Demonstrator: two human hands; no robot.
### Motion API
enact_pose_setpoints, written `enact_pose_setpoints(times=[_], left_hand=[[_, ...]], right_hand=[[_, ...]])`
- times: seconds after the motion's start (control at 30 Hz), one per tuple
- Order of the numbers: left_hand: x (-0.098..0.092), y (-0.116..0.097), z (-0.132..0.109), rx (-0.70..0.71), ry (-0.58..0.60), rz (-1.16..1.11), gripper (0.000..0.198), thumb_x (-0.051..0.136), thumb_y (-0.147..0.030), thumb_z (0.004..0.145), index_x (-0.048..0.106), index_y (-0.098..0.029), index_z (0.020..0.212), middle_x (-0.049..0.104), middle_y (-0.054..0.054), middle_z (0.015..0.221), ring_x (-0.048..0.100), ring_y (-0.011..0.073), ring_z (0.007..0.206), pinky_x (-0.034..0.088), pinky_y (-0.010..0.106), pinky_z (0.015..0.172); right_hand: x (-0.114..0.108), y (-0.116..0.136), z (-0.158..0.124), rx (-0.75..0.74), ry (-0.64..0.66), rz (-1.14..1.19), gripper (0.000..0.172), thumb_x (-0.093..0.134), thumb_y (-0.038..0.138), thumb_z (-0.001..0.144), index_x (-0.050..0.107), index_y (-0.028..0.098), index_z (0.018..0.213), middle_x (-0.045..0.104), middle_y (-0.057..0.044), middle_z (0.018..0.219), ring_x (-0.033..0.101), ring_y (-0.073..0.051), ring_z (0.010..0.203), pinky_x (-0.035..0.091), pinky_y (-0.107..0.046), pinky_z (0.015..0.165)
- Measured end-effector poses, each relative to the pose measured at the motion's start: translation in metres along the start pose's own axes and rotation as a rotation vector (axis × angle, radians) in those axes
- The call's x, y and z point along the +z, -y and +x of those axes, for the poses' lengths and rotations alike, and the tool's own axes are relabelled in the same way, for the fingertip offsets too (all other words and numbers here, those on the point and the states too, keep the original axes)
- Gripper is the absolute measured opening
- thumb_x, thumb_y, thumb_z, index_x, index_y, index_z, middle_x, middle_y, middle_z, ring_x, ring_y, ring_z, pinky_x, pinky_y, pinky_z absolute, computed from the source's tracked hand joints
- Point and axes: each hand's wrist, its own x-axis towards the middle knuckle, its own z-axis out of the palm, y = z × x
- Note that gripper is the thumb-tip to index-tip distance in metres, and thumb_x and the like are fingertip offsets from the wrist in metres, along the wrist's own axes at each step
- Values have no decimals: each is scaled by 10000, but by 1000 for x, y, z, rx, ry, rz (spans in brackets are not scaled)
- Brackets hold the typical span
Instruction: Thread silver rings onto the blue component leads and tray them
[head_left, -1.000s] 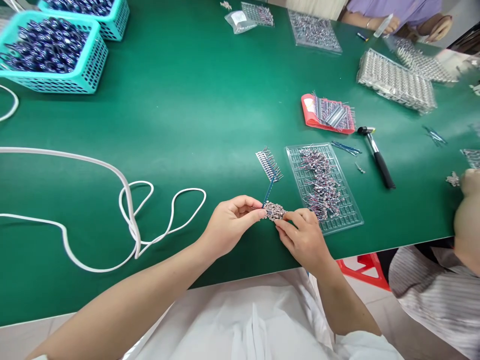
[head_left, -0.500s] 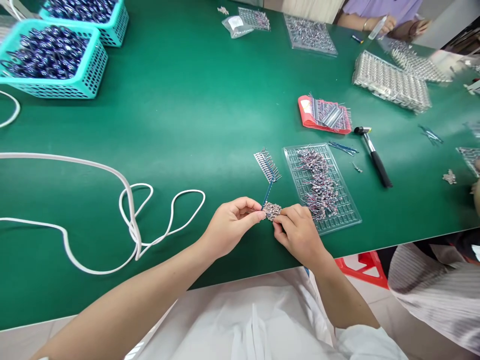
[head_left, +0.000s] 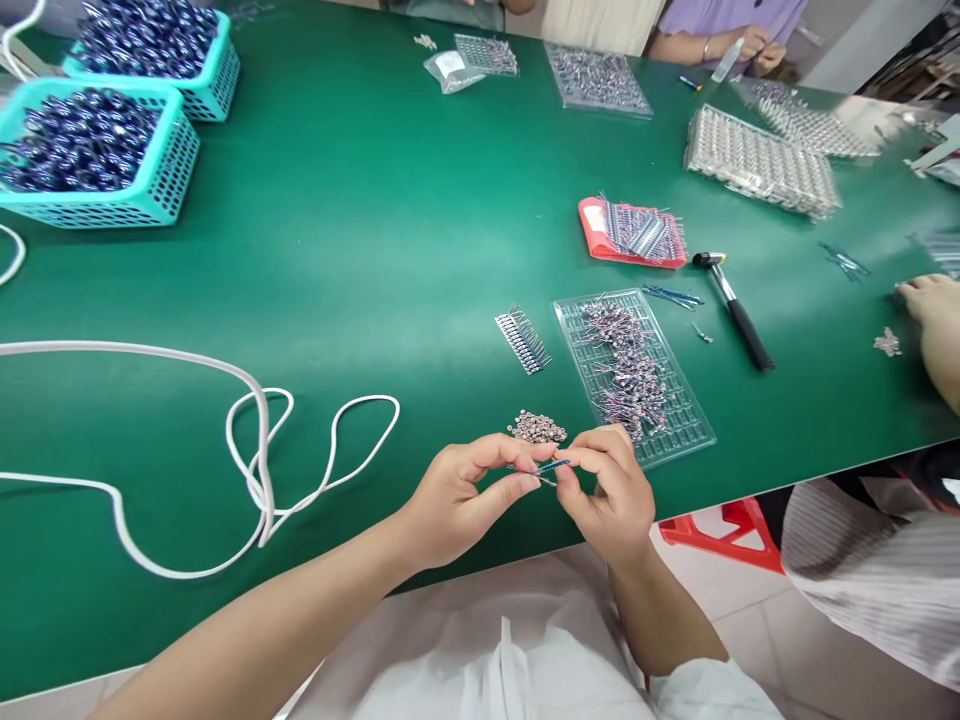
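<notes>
A thin blue strip is pinched between the thumb and fingers of my left hand, with a thin part or lead just below it. My right hand is closed at the strip's right end; whatever lies between its fingertips is too small and hidden to name. Just beyond the fingers is a heap of small round metal pieces. Farther back lies a row of pinned parts on a strip. To the right, a clear plastic tray carries a mass of small parts with wire leads.
A hammer, loose blue strips and a red packet lie beyond the tray. White cord loops across the left. Turquoise baskets hold dark glossy parts. A co-worker's hand is at the right edge.
Both hands have drawn back from the heap toward my body, uncovering it. The blue strip, which slanted away past the heap, now lies crosswise between my hands. A co-worker's hand has come into view.
</notes>
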Motion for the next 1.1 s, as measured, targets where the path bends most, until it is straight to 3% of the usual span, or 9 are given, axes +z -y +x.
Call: enact_pose_setpoints(times=[0.23, 0.47, 0.73, 0.97, 1.1], left_hand=[[4, 3, -2, -78, -38, -201, 52, 698, -228, 887, 682, -181, 871, 785, 110, 1121, 703, 270, 1153, 546, 413, 1023], [5, -3, 2, -172, -18, -446, 64, 744, -194, 852, 686, -180, 829, 803, 73, 1081, 709, 226, 1136, 566, 341, 981], [5, 0, 2, -194, -30, -445, 95, 766, -216, 838, 686, -166, 834, 788, 85, 1105, 716, 213, 1066, 554, 348, 976], [5, 2, 3, -198, -57, -412, 168, 800, -272, 812, 681, -154, 824, 773, 63, 958, 718, 214, 991, 554, 354, 947], [5, 3, 3, -181, -57, -408, 169, 798, -274, 817, 678, -154, 819, 774, 61, 980, 712, 202, 986, 554, 339, 933]], right_hand=[[3, 3, 0, -32, -89, -52, 231, 654, 89, 870, 633, 274, 1007, 628, -21, 838, 587, -181, 764, 504, -365, 684], [6, 3, -2, -16, -121, -82, 220, 641, 102, 884, 632, 274, 1021, 648, -25, 821, 600, -190, 761, 506, -369, 682], [7, 3, -3, -34, -109, -102, 262, 666, 79, 868, 643, 269, 1049, 682, -25, 810, 613, -189, 758, 504, -360, 690], [9, 1, -6, -40, -139, -113, 237, 677, 82, 871, 675, 248, 1041, 696, -21, 816, 620, -174, 751, 509, -343, 687], [8, 2, -3, -39, -137, -55, 249, 681, 54, 861, 677, 231, 1036, 695, -30, 816, 610, -177, 764, 508, -348, 686]])
